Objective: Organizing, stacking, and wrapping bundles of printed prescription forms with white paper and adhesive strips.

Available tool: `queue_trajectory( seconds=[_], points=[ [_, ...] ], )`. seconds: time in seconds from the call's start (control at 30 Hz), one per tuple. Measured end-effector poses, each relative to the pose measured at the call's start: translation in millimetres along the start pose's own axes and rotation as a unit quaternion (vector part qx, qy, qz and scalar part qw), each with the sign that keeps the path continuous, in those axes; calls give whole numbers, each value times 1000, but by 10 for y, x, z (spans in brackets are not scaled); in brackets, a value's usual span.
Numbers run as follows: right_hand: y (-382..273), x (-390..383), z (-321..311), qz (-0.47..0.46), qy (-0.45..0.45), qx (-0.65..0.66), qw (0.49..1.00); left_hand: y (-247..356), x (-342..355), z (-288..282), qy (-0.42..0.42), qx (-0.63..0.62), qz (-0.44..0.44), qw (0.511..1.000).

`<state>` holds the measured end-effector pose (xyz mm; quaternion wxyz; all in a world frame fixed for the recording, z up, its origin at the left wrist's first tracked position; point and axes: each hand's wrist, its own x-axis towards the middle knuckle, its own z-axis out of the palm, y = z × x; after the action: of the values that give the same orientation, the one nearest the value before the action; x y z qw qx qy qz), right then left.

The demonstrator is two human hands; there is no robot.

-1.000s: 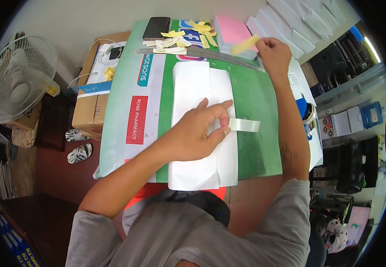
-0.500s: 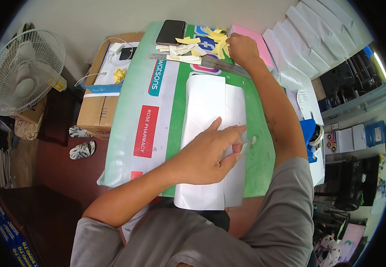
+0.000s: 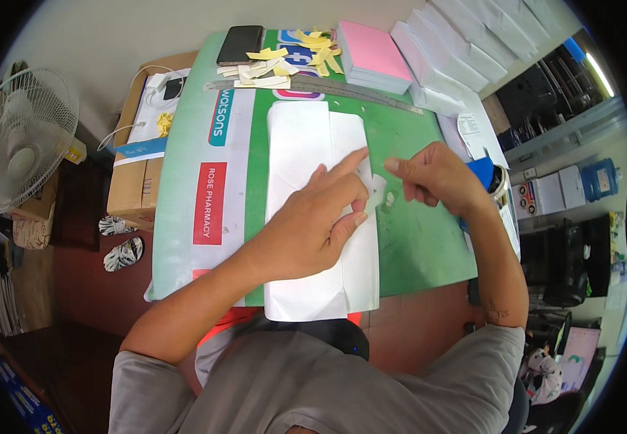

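Observation:
A long white folded paper (image 3: 299, 145) lies lengthwise on the green table in front of me. My left hand (image 3: 328, 217) rests on its right half, index finger stretched out along the paper and thumb apart. A small whitish piece (image 3: 378, 186) sticks out at the paper's right edge, close to that fingertip. Just right of the paper my right hand (image 3: 436, 177) hovers above the table, fingers curled and thumb pressed against them. Whatever it may pinch is too small to make out.
Yellow and white paper strips (image 3: 270, 69) lie at the back beside a dark phone (image 3: 240, 45) and a metal ruler (image 3: 371, 94). A pink-topped paper stack (image 3: 375, 54) stands behind, next to white wrapped bundles (image 3: 443, 54). A fan (image 3: 23, 141) is at far left.
My right hand has come back from the strips and pink stack to beside the white paper. My left hand stays on the paper. The whole view has shifted slightly.

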<state>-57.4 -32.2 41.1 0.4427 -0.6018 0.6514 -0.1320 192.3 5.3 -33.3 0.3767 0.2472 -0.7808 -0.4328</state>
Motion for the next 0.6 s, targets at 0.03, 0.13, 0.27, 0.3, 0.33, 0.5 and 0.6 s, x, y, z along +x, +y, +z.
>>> queue_trajectory(
  seconds=[0.03, 0.13, 0.27, 0.3, 0.33, 0.5, 0.6],
  points=[
    [1, -88, 63, 2, 5, 2, 1000, 2, -2, 14, 6, 8, 7, 1000],
    [1, -234, 241, 43, 2, 31, 999, 5, -4, 29, 8, 37, 22, 999],
    [51, -303, 314, 24, -5, 134, 991, 49, -11, 45, -8, 55, 48, 997],
    [52, -315, 313, 27, -14, 154, 988, 55, -14, 46, -10, 68, 56, 996],
    [50, -326, 327, 25, -14, 153, 988, 43, -20, 45, -9, 70, 57, 996],
    [110, -359, 442, -70, 124, 125, 982, 56, -42, 20, -9, 104, 50, 993],
    [59, -284, 409, -151, 235, 235, 931, 131, -52, 8, 7, 86, 28, 996]
  ],
)
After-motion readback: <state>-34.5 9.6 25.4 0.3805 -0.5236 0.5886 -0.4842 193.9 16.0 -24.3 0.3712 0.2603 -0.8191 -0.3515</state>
